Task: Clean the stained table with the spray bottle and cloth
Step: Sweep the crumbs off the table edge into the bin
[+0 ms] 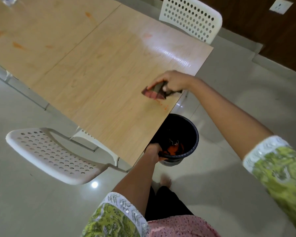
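Both hands work as a pair at the near right edge of the table [99, 86]. Nearest to me, my left hand [152, 152] curls its fingers over the rim of the black bin [194, 139] and holds it tucked just under that edge, so that whatever is swept off should drop inside; orange waste already lies in the bottom. Farther out, my right hand [172, 82] presses and pinches the folded cloth [154, 94] flat on the tabletop, close to the same edge and above the bin. Orange crumbs [162, 104] lie between the cloth and the edge, directly in line with the bin, so I judge the next stroke should draw them toward it. Beyond, orange stains [18, 46] remain on the far left section. At the far left corner stands what I take to be the spray bottle [9, 0], cropped and blurred, well apart from both hands. White chairs [55, 154] flank the table.
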